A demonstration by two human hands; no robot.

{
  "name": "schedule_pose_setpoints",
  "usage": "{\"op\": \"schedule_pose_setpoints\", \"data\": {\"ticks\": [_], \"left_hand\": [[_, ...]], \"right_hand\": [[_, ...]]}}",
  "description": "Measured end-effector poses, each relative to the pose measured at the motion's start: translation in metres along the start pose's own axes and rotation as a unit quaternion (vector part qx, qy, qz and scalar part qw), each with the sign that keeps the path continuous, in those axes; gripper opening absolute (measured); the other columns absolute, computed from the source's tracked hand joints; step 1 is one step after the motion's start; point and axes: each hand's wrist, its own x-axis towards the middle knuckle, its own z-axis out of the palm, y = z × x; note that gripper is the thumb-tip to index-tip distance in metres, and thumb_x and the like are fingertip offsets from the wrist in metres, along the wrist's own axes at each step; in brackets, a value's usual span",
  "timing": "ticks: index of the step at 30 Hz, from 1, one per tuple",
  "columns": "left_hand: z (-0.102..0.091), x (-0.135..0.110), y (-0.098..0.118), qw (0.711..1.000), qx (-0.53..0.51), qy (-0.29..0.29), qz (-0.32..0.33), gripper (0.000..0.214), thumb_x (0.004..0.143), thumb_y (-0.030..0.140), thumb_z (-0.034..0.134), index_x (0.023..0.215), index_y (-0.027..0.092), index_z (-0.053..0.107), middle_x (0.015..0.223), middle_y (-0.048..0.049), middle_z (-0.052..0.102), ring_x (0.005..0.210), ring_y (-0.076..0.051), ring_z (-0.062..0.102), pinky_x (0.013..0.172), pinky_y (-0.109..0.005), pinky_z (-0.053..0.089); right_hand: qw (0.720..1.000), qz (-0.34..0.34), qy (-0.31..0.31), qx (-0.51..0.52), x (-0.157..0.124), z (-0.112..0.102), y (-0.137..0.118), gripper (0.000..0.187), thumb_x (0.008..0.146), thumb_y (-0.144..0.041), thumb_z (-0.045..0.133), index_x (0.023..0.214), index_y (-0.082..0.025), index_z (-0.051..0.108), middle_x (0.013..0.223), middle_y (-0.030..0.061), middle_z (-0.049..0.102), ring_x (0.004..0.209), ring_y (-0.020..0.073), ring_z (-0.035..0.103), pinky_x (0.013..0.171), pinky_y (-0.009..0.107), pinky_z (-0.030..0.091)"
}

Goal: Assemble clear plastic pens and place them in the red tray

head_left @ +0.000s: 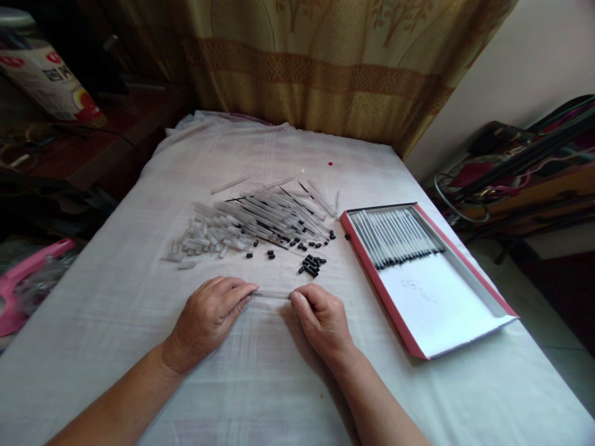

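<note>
Between my two hands lies a clear pen barrel (273, 295), held level just above the cloth. My left hand (211, 314) is closed on its left end, thumb and fingers pinched. On the other end my right hand (324, 317) is closed, its fingertips hiding that tip. Beyond the hands is a heap of clear pen barrels and dark refills (269, 214). Translucent pen caps (204, 235) are piled at its left side. Small black end plugs (312, 265) lie scattered in front of the heap.
To the right, a red-rimmed shallow box (395, 310) holds a row of assembled pens (395, 238). A white patterned cloth (139, 297) covers the table. A labelled jar (51, 74) stands at far left, above a pink plastic handle (32, 272). A curtain (316, 74) hangs behind.
</note>
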Motion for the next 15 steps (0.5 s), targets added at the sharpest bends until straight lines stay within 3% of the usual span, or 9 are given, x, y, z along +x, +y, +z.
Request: {"op": "schedule_pose_setpoints", "data": {"ticks": [3,6,8,15], "left_hand": [[-0.0006,0.0006,0.0004,1.0,-0.003,-0.006,-0.008,0.022,0.096,0.022,0.051,0.111,0.02,0.066,0.094,-0.006,0.072,0.084,-0.018,0.066,0.077,-0.031,0.054],[-0.0011,0.0011,0.0001,1.0,-0.008,-0.01,-0.019,0.022,0.096,0.022,0.051,0.111,0.02,0.067,0.094,-0.0065,0.072,0.085,-0.018,0.067,0.077,-0.031,0.054],[-0.001,0.0012,-0.0003,1.0,-0.01,-0.01,-0.022,0.022,0.096,0.023,0.05,0.11,0.02,0.067,0.095,-0.0067,0.072,0.085,-0.018,0.067,0.077,-0.031,0.055],[0.0002,0.0012,-0.0007,1.0,-0.011,-0.008,-0.021,0.021,0.096,0.021,0.052,0.11,0.019,0.067,0.095,-0.0067,0.072,0.086,-0.018,0.067,0.077,-0.03,0.054]], "right_hand": [[0.999,0.011,-0.017,-0.025,0.0,-0.0005,-0.0005,0.034,0.095,-0.03,0.048,0.067,-0.02,0.065,0.063,0.003,0.066,0.059,0.0149,0.062,0.058,0.024,0.045],[0.999,0.029,-0.019,0.009,-0.0017,-0.001,-0.0002,0.019,0.092,-0.029,0.052,0.092,-0.02,0.069,0.078,0.0042,0.071,0.065,0.0153,0.065,0.063,0.025,0.049],[0.998,0.038,-0.014,0.042,-0.0031,-0.0009,0.0008,0.02,0.089,-0.026,0.056,0.104,-0.02,0.066,0.085,0.0041,0.072,0.067,0.0146,0.065,0.064,0.024,0.051],[0.999,0.034,-0.025,0.028,-0.0011,-0.0005,0.001,0.016,0.091,-0.026,0.053,0.084,-0.021,0.067,0.074,0.0023,0.07,0.067,0.0149,0.065,0.064,0.024,0.049]]}}
